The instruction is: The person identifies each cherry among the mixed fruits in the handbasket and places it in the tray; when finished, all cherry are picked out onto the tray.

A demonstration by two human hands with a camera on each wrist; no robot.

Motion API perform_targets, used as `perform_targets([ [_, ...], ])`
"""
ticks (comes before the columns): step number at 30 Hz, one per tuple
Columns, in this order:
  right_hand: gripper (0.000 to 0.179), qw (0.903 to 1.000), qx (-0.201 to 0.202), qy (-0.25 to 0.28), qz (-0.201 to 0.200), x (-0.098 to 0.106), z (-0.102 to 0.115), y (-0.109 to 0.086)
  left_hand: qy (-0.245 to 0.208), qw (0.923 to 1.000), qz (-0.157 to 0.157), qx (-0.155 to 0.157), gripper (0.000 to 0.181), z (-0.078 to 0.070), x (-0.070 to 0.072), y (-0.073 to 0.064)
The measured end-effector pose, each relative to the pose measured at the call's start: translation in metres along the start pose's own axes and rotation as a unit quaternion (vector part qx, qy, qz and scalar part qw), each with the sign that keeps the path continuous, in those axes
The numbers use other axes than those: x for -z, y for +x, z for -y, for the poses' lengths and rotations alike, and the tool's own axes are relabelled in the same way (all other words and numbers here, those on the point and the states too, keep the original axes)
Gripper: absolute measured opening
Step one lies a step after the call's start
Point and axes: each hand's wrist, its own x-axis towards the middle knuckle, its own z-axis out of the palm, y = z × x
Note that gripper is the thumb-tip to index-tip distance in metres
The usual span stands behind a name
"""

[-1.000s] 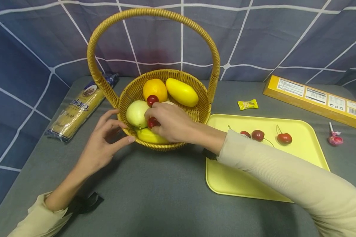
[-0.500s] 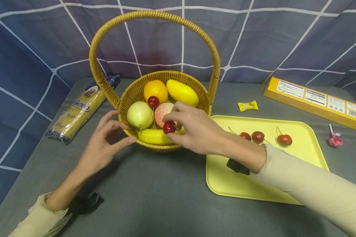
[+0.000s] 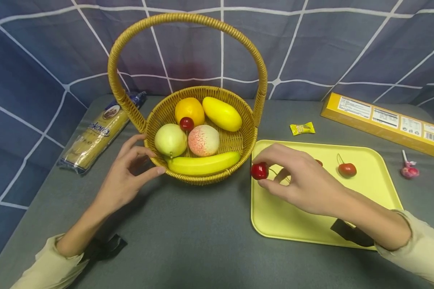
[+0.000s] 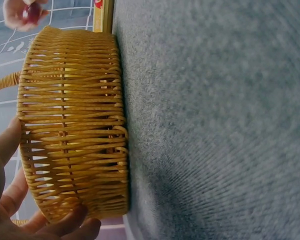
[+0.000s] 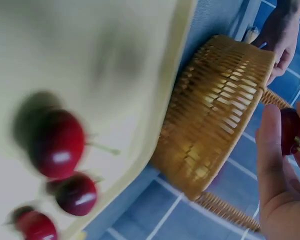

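Observation:
My right hand (image 3: 304,176) pinches a dark red cherry (image 3: 259,171) between thumb and fingertips, over the left part of the yellow tray (image 3: 285,224). The cherry's stem trails toward the palm. At the left side of the wicker basket (image 3: 202,180), my left hand (image 3: 124,176) holds the rim, thumb toward the front and fingers along the side. Inside the basket lie a banana (image 3: 204,163), a peach (image 3: 204,140), a pale green pear (image 3: 170,139), an orange (image 3: 189,110), a yellow mango-like fruit (image 3: 222,114) and another cherry (image 3: 186,123).
Several cherries (image 5: 57,145) lie on the tray, partly hidden by the right hand in the head view. Behind the tray are a yellow wrapped candy (image 3: 302,128) and a long orange box (image 3: 383,120). A lollipop (image 3: 408,168) lies right, a pasta bag (image 3: 97,132) left.
My right hand has drawn a cherry out of the basket and carried it right, over the tray. The peach and banana now show fully. My left hand has stayed at the rim.

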Motion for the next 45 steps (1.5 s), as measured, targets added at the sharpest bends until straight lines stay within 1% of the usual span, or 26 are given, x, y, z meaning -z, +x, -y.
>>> perform_targets([
  [7,0.043,0.9984,-0.044,-0.035,-0.006,0.015,-0.016,-0.045,0.004,1.0000,-0.001,-0.001,0.029,0.001,-0.002,0.000],
  [12,0.048,0.9934,-0.085,-0.075,-0.018,0.022,-0.035,-0.077,0.006,1.0000,0.002,0.000,0.029,0.000,-0.002,0.001],
  [15,0.048,0.9899,-0.106,-0.091,-0.023,0.025,-0.045,-0.091,0.004,1.0000,0.000,0.000,0.028,0.000,-0.002,0.000],
  [18,0.047,0.9859,-0.131,-0.103,-0.019,0.028,-0.053,-0.100,0.000,1.0000,-0.002,-0.001,0.028,0.001,-0.002,0.000],
  [23,0.045,0.9792,-0.159,-0.127,-0.009,0.031,-0.061,-0.108,0.002,1.0000,0.000,0.000,0.029,0.002,-0.003,0.001],
  [28,0.043,0.9761,-0.160,-0.147,-0.007,0.029,-0.069,-0.110,0.010,0.9999,0.001,0.002,0.029,0.001,-0.002,0.001],
  [34,0.042,0.9720,-0.173,-0.159,0.003,0.029,-0.072,-0.108,0.015,0.9999,-0.001,0.004,0.029,0.001,-0.002,-0.001],
  [41,0.042,0.9716,-0.179,-0.154,0.002,0.030,-0.072,-0.109,0.019,0.9998,-0.003,0.003,0.030,0.001,-0.001,-0.001],
  [45,0.042,0.9748,-0.160,-0.155,-0.006,0.029,-0.070,-0.108,0.020,0.9998,-0.001,0.004,0.030,0.001,0.000,-0.001],
])
